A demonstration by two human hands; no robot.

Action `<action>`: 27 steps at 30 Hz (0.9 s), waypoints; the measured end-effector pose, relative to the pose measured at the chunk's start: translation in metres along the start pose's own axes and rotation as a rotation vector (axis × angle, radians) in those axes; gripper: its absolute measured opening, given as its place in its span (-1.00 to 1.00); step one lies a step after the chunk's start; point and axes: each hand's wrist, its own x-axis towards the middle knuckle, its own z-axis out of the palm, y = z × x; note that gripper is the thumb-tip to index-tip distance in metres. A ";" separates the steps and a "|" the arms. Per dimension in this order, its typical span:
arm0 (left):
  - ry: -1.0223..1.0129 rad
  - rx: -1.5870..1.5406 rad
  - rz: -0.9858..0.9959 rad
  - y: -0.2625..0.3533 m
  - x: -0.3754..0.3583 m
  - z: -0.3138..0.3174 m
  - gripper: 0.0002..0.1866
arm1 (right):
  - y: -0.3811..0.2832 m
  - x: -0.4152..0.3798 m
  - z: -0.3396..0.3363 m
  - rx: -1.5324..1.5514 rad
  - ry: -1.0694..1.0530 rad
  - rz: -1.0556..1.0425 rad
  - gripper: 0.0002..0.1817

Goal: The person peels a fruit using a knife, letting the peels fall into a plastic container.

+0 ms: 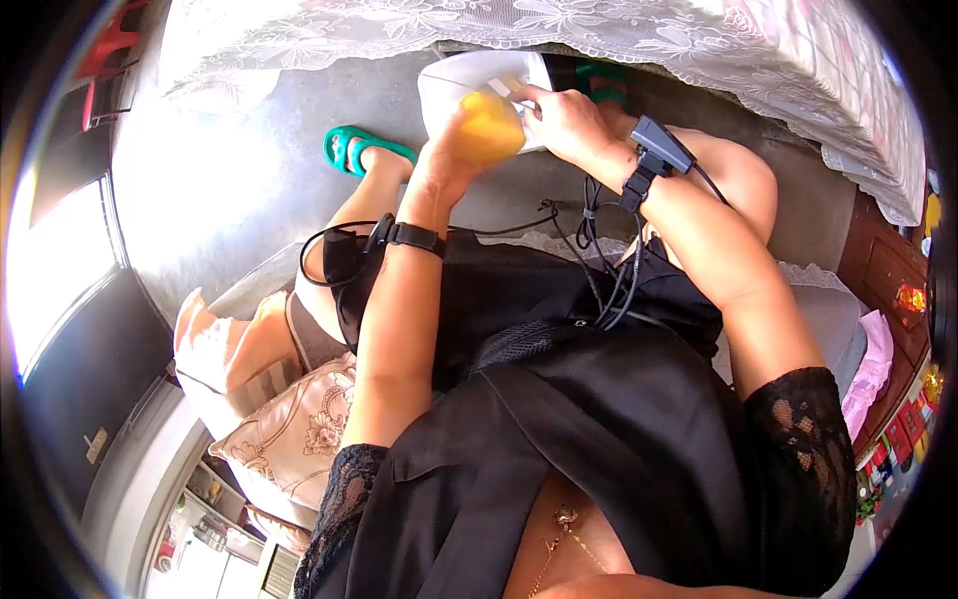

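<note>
My left hand is closed around a peeled yellow-orange fruit, probably a mango, held over my knees. My right hand is against the fruit's top right side, its fingers closed on a small pale tool; I cannot tell what kind of tool it is. Just beyond both hands a white bowl sits on the floor. A black band is on my left wrist. A grey device is strapped to my right wrist, with cables running down to my lap.
I am seated in black clothes, with green sandals on my feet on a grey concrete floor. A table with a lace cloth stands just past the bowl. Patterned cushions lie at my left, and a pink cloth is at the right.
</note>
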 end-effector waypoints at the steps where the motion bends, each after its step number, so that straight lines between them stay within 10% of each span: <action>1: -0.027 0.024 -0.014 -0.001 0.001 0.000 -0.30 | -0.001 0.000 -0.002 -0.005 0.010 -0.013 -0.74; 13: -0.089 0.339 0.031 0.012 -0.010 0.010 -0.19 | -0.016 -0.010 -0.011 -0.069 0.180 -0.388 -0.72; 27: 0.087 0.415 0.078 0.000 -0.001 -0.007 -0.11 | -0.001 -0.005 -0.003 0.020 -0.001 -0.133 -0.74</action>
